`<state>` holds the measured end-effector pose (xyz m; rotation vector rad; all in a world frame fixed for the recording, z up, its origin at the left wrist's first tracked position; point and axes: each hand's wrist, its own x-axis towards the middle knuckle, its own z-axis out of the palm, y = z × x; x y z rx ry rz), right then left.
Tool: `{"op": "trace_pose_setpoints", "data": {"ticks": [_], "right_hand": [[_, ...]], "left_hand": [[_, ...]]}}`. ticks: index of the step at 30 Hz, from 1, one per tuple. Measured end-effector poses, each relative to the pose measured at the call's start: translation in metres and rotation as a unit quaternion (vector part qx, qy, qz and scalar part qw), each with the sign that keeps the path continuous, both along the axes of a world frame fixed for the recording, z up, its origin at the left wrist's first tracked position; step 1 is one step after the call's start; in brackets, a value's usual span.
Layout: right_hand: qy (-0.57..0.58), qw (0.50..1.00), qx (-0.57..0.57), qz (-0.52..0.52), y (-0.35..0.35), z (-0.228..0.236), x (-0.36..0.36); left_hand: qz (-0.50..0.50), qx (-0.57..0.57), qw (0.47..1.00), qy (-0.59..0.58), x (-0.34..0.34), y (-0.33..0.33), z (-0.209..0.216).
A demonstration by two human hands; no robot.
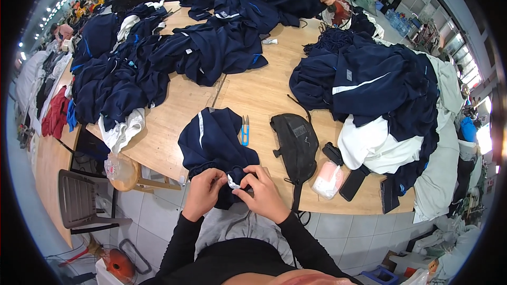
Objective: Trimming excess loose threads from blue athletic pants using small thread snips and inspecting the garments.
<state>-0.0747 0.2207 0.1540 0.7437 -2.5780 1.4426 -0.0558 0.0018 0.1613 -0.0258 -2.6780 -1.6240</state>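
A navy garment with a white stripe lies at the near edge of the wooden table, its lower end gathered between my hands. My left hand has its fingers pinched on the garment's edge. Opposite it, my right hand pinches the same edge beside a small white piece, which looks like cloth or a label; its exact kind does not show. Blue-handled thread snips rest on the table just beyond the garment, to its right. The fingertips partly hide the edge being held.
Navy garments are heaped at the left and right. A black waist bag, a pink-and-white packet and a black phone lie to my right. Two people handle navy cloth across the table. A chair stands left.
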Motion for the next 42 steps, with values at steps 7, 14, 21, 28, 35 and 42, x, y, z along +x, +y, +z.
{"op": "trace_pose_setpoints", "data": {"ticks": [7,14,21,28,35,42], "right_hand": [[-0.163,0.983,0.026,0.077,-0.001,-0.008,-0.001],[-0.179,0.982,-0.063,0.016,-0.008,-0.014,0.002],[-0.197,0.975,-0.106,-0.010,-0.012,-0.007,0.002],[-0.210,0.972,-0.102,0.019,-0.014,-0.015,0.004],[-0.180,0.974,-0.121,0.067,-0.016,-0.021,0.007],[-0.240,0.953,-0.179,0.058,-0.006,-0.022,0.000]], "left_hand": [[0.001,0.006,1.000,0.019,-0.001,0.007,-0.001],[-0.025,0.038,0.998,-0.051,0.001,0.005,-0.004],[0.046,0.057,0.997,-0.023,0.000,0.016,-0.016],[0.104,0.044,0.993,0.016,0.000,0.025,-0.019],[0.112,0.031,0.993,0.012,-0.002,0.018,-0.031],[0.076,0.054,0.995,0.023,-0.007,0.012,-0.028]]}}
